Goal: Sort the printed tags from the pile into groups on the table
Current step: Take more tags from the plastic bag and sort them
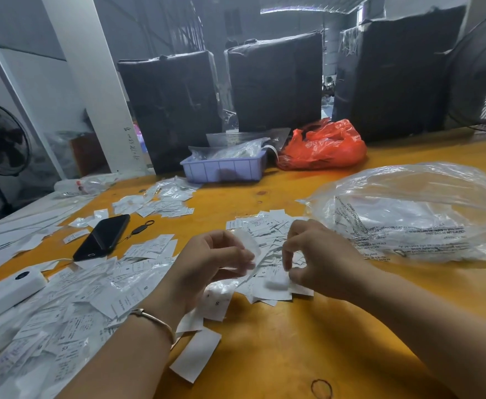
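Both hands, left (215, 260) and right (313, 254), pinch thin, limp printed tags (267, 249) above the worktop (279, 355) pile; edges probably offer the surest hold.

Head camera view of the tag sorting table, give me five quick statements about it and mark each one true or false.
1. A black phone lies flat on the table. True.
2. The red plastic bag sits left of the lavender tray. False: it sits right of the tray.
3. The left hand holds a blurred white tag in its fingers. True.
4. The right hand rests flat on the clear plastic bag. False: its fingers are curled over the pile of tags, pinching a tag.
5. A bracelet is on the right wrist. False: it is on the left wrist.
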The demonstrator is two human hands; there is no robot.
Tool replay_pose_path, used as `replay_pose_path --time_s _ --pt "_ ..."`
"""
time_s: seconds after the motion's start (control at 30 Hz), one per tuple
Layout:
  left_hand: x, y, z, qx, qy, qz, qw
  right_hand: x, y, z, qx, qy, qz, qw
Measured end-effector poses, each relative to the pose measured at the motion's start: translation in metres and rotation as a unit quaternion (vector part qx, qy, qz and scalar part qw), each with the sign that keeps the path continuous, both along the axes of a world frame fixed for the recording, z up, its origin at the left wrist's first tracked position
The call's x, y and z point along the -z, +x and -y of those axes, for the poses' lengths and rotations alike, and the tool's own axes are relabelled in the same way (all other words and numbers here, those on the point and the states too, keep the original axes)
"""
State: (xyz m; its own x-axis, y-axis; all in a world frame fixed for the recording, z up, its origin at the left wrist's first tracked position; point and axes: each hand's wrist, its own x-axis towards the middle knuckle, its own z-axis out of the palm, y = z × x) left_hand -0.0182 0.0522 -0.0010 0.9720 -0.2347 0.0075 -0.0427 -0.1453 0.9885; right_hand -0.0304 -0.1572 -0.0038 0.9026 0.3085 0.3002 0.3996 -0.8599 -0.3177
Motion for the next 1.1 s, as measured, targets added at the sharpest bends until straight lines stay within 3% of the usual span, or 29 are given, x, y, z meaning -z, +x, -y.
replay_pose_path --time_s 0.1,0.23,0.57,0.7,0.8,1.0,1.1 --pt "0.001 0.0 0.001 -0.004 0.003 -0.003 1.0 0.001 0.003 0.004 -0.016 0.067 -0.048 0.997" --pt "0.001 -0.001 0.002 -0.006 -0.001 -0.007 1.0 0.0 0.004 0.008 -0.039 0.018 -0.109 0.993" --pt "0.005 0.0 0.004 -0.024 0.061 0.034 0.997 0.001 0.001 -0.002 -0.047 -0.135 0.028 0.989" --pt "0.004 0.0 0.003 -0.017 0.066 0.037 0.997 0.002 0.002 -0.005 -0.057 -0.167 0.04 0.983" --pt "0.004 0.0 0.003 -0.02 0.051 0.029 0.998 0.004 0.004 -0.003 -0.049 -0.131 0.034 0.99" --pt "0.004 0.001 0.004 -0.013 0.059 0.034 0.998 0.003 0.004 0.005 -0.013 0.084 -0.037 0.996" --pt "0.006 0.0 0.004 -0.009 0.068 0.037 0.997 0.004 0.004 0.003 -0.012 0.13 -0.068 0.989"
